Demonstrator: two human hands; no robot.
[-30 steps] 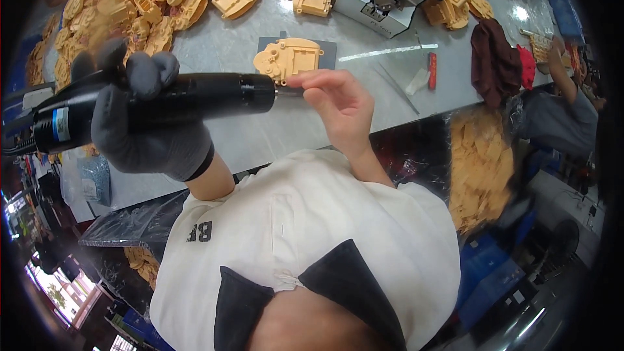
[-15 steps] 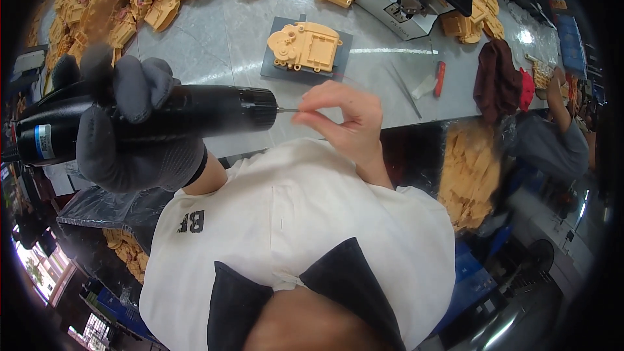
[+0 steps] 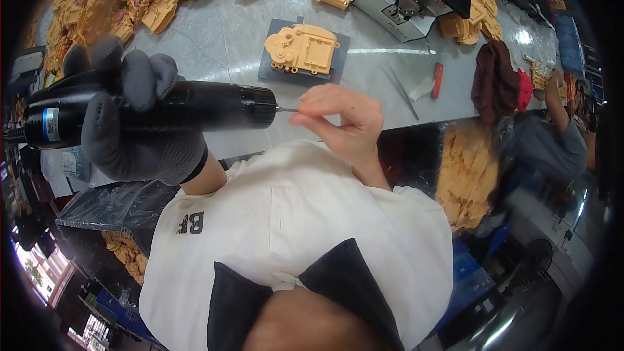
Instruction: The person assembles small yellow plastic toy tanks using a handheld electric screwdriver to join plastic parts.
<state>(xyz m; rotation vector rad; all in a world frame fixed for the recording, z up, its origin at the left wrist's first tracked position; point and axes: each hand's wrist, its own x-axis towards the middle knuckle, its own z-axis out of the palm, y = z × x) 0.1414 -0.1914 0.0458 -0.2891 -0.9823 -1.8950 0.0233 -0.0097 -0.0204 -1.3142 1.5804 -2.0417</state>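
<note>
Two hands at one tool: left hand, gloved, is wrapped round the body of the black corded driver. Bare right hand has thumb and index pinched at the tip of the bit; can't tell if a screw is between them. Driver's long axis runs left-right, nearly level, nose to my right.

Just beyond, the yellow housing lies on the dark grey plate on the table. Long axis also left-right: rounded end left, squared frame end right, recessed face up.

Status, my read: bit's in the nose, housing's set on the plate. Bit and housing are apart, so no driving at this instant. Screws in the housing: too small to tell. Farther left, heap of similar housings; can't tell if finished or waiting.
</note>
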